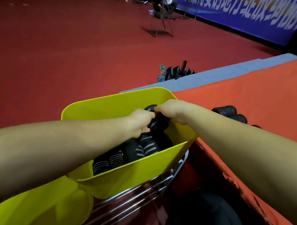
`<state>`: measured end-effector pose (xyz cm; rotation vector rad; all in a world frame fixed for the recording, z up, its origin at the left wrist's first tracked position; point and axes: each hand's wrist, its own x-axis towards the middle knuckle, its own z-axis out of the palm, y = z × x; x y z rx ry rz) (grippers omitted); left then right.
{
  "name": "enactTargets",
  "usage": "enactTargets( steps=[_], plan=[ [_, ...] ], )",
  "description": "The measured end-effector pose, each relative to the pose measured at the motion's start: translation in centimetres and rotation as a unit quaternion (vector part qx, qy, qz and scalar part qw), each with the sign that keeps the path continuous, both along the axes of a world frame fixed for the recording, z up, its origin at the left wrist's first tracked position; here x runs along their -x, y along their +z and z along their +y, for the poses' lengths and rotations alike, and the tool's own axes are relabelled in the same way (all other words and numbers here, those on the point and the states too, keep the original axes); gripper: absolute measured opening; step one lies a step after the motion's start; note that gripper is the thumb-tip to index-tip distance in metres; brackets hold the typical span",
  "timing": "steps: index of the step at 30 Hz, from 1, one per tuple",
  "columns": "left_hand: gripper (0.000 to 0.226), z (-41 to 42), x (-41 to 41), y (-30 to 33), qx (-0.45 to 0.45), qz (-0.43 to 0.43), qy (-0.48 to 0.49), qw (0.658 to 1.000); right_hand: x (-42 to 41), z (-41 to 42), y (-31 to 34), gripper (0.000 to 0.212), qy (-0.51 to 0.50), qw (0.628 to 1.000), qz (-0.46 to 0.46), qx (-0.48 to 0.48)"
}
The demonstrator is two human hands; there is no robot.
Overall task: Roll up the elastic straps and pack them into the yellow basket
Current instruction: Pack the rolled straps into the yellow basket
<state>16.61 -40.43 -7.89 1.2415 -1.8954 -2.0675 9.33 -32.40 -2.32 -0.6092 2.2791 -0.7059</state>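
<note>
Packing step: left hand [140,123] and right hand [173,111] both grip one rolled strap [158,123] inside the yellow basket [109,108], above the other rolls [123,156]. Next, probably seat it, release, then fetch the rolls [230,112] waiting on the orange table [259,95].

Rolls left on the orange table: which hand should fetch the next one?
Right. The rolls lie just beyond the right hand; the left hand is farther, across the basket.
</note>
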Motion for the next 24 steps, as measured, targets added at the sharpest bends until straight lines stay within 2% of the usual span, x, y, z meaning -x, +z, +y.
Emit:
enactTargets(
  steps=[4,6,9,12,15,19,24],
  plan=[
    [0.015,-0.1,0.7,-1.4,-0.007,-0.019,0.011,1.0,0.2,-0.2,-0.4,0.022,0.059,0.994,0.043,-0.084],
    [0.009,-0.4,0.9,-1.4,-0.017,-0.023,0.012,1.0,0.2,-0.4,-0.7,0.033,0.087,0.986,0.086,-0.111],
    [0.007,-1.0,1.1,-1.7,-0.027,-0.027,0.004,0.999,-0.1,-0.4,-0.4,0.035,0.102,0.976,0.132,-0.143],
    [0.018,-1.5,1.3,-2.4,-0.058,-0.019,0.002,0.998,-0.6,-0.6,-0.5,0.037,0.092,0.976,0.136,-0.144],
    [0.018,-1.7,1.5,-2.7,-0.058,-0.018,0.011,0.998,-0.4,-0.4,-0.5,0.036,0.133,0.97,0.135,-0.152],
    [0.027,-1.9,1.1,-1.7,-0.031,-0.049,-0.025,0.998,-0.4,0.2,-0.7,0.031,0.1,0.988,0.076,-0.093],
    [0.014,-2.1,0.1,0.8,0.054,-0.064,-0.075,0.994,0.4,2.1,0.6,0.017,0.07,0.994,0.084,-0.007]
  ],
)
